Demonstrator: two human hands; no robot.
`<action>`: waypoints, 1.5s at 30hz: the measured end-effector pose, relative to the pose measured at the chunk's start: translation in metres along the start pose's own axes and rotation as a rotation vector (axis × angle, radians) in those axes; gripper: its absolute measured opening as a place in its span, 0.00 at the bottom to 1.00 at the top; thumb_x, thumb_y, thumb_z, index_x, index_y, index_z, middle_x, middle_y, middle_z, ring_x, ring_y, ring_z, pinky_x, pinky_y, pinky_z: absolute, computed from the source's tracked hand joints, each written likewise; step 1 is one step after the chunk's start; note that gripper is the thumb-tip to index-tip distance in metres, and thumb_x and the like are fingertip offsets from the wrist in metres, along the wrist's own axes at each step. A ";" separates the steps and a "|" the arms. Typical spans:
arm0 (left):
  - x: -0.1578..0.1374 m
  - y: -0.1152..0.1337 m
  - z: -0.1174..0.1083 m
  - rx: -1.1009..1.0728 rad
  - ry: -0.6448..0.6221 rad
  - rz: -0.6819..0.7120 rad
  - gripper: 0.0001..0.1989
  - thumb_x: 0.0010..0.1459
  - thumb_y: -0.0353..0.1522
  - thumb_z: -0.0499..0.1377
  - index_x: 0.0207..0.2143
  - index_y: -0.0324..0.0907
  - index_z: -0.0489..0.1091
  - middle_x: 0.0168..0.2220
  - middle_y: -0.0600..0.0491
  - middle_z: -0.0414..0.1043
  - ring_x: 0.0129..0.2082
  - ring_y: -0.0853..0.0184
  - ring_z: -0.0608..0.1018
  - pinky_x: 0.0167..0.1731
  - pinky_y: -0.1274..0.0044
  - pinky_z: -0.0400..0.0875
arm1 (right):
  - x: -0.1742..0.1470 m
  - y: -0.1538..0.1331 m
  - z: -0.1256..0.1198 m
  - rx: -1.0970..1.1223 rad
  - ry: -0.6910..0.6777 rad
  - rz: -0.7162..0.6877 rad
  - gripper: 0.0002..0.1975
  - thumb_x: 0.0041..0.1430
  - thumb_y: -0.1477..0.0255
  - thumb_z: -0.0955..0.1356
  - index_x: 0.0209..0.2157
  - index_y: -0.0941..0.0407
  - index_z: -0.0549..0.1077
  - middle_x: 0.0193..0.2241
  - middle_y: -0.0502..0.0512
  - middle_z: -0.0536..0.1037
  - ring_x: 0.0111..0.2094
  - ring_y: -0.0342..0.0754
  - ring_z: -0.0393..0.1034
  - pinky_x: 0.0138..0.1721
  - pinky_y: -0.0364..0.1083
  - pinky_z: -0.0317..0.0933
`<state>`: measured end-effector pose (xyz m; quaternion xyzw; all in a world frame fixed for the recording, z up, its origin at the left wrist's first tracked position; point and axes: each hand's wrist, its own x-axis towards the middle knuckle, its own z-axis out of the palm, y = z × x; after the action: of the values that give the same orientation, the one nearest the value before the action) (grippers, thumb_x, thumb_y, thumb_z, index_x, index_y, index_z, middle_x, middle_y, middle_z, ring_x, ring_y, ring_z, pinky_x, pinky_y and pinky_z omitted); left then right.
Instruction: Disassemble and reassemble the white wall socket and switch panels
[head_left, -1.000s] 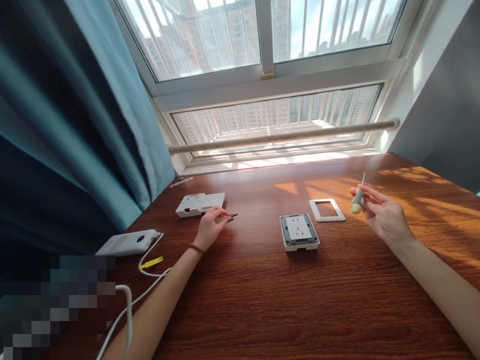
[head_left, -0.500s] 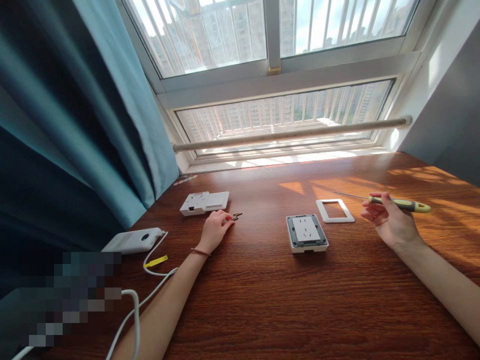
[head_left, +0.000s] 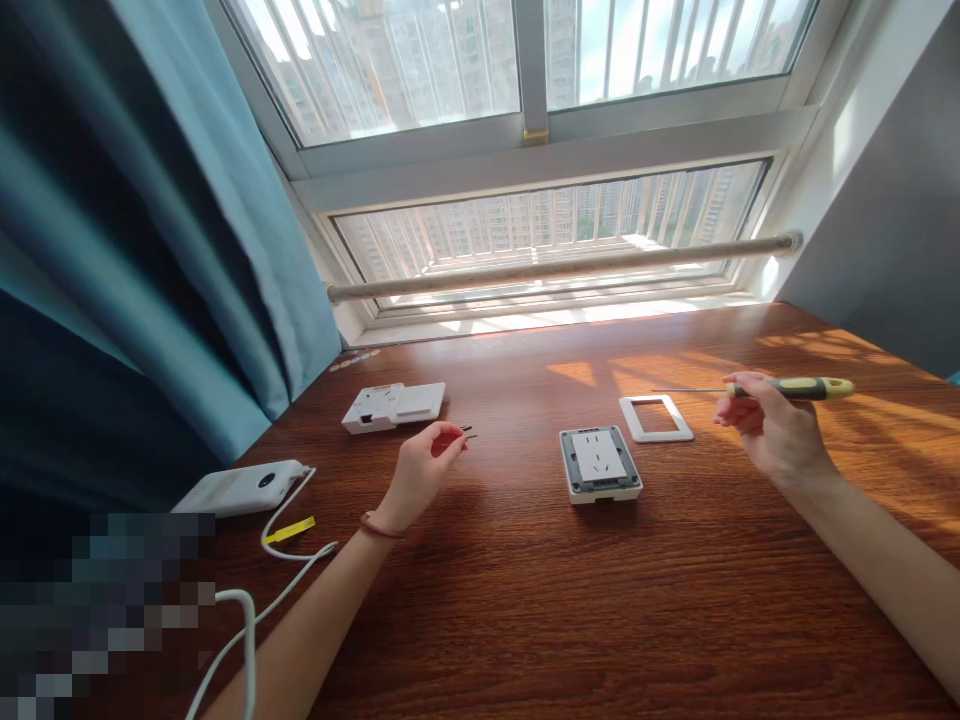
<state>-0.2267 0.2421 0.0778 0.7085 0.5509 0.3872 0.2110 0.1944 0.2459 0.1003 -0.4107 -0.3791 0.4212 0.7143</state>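
Thumb and fingertips of my left hand (head_left: 421,472) are pinched together on small dark screws (head_left: 469,432), whose thin ends stick out to the right. How many are in the pinch I cannot tell. My right hand (head_left: 780,435) grips a screwdriver (head_left: 791,388) by its yellow and grey handle, the long thin shaft pointing left above a white square frame (head_left: 681,428). Between the hands lies a wall socket (head_left: 600,458) on a white box, its grey mounting plate uncovered. Behind my left hand is another white unit (head_left: 394,405), partly opened out.
At the left lie a white power bank (head_left: 240,487) with a white cable (head_left: 251,640) and a yellow tag (head_left: 291,530). A blue curtain (head_left: 247,250) hangs beside the wooden table (head_left: 525,620). A window with a rail (head_left: 562,270) stands behind it.
The whole view has shifted a little, so things sit further left. My left hand has moved slightly right over the table with the screws. My right hand still holds the screwdriver, now more level.
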 end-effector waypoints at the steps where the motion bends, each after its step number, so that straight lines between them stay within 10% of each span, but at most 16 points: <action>1: 0.002 0.015 0.000 -0.081 -0.010 0.023 0.09 0.54 0.36 0.55 0.34 0.41 0.67 0.30 0.53 0.72 0.31 0.67 0.75 0.34 0.76 0.70 | -0.001 -0.009 0.012 -0.032 -0.040 -0.039 0.05 0.48 0.72 0.70 0.22 0.58 0.72 0.13 0.47 0.70 0.14 0.38 0.62 0.14 0.38 0.58; 6: 0.020 0.083 0.018 -0.144 -0.112 0.260 0.07 0.55 0.32 0.55 0.32 0.41 0.72 0.33 0.51 0.69 0.33 0.69 0.72 0.32 0.78 0.69 | -0.014 -0.024 0.078 0.071 -0.108 -0.104 0.10 0.45 0.75 0.71 0.17 0.57 0.66 0.13 0.43 0.63 0.12 0.33 0.49 0.12 0.37 0.48; 10: 0.028 0.092 0.055 -0.189 -0.192 0.233 0.09 0.55 0.29 0.52 0.33 0.41 0.73 0.33 0.50 0.68 0.33 0.68 0.71 0.31 0.77 0.67 | -0.024 0.005 0.103 0.257 -0.033 0.088 0.13 0.45 0.73 0.69 0.15 0.57 0.62 0.11 0.42 0.59 0.11 0.34 0.47 0.12 0.38 0.48; 16: 0.027 0.070 0.100 -0.492 -0.178 -0.014 0.08 0.50 0.32 0.59 0.34 0.40 0.68 0.29 0.53 0.70 0.32 0.69 0.75 0.34 0.77 0.70 | -0.013 0.028 0.084 0.383 0.009 0.313 0.16 0.44 0.72 0.69 0.14 0.56 0.56 0.08 0.40 0.55 0.10 0.34 0.44 0.10 0.38 0.43; 23: 0.025 0.062 0.101 -0.862 -0.094 -0.177 0.14 0.45 0.33 0.64 0.33 0.41 0.63 0.29 0.57 0.68 0.33 0.65 0.78 0.39 0.70 0.72 | -0.011 0.040 0.075 0.341 0.026 0.337 0.19 0.44 0.71 0.69 0.13 0.56 0.53 0.08 0.41 0.57 0.10 0.34 0.45 0.10 0.38 0.44; 45: 0.008 0.067 0.104 -0.364 -0.162 0.035 0.15 0.49 0.31 0.61 0.40 0.43 0.65 0.31 0.53 0.75 0.35 0.65 0.77 0.44 0.70 0.67 | -0.010 0.044 0.076 0.270 -0.014 0.260 0.13 0.45 0.72 0.69 0.15 0.57 0.62 0.08 0.41 0.57 0.09 0.34 0.46 0.11 0.39 0.45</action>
<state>-0.1034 0.2422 0.0657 0.6972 0.4406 0.4256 0.3723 0.1103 0.2707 0.0869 -0.3536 -0.2676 0.5600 0.6998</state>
